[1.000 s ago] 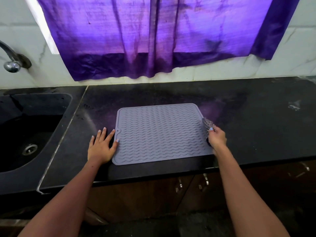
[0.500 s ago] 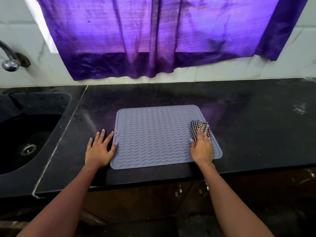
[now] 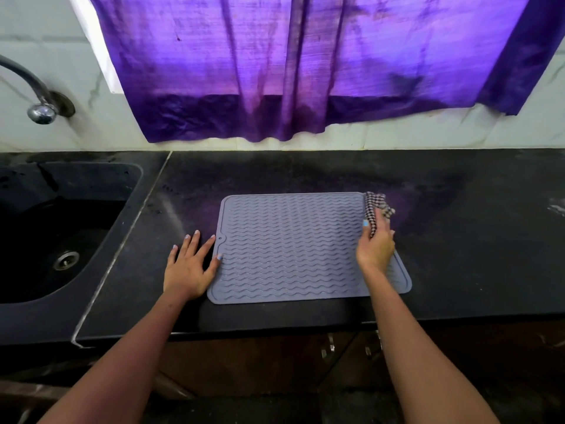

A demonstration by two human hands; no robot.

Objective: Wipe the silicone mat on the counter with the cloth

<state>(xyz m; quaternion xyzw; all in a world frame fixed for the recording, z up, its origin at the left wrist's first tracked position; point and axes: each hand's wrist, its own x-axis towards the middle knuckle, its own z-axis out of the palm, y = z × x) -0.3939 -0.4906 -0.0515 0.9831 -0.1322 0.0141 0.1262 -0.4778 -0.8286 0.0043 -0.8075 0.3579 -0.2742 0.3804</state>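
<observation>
The right hand (image 3: 375, 250) hides part of the checked cloth (image 3: 375, 206) it grips on the mat (image 3: 290, 249). The left hand (image 3: 188, 264) lies flat, fingers spread.

A purple curtain (image 3: 305, 65) hangs over the white wall (image 3: 46, 32) — tap (image 3: 39, 110) above the black sink (image 3: 61, 234).

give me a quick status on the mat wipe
Left hand flat, bracing mat edge. Right hand grips cloth at far right corner. Nothing in the way.
</observation>
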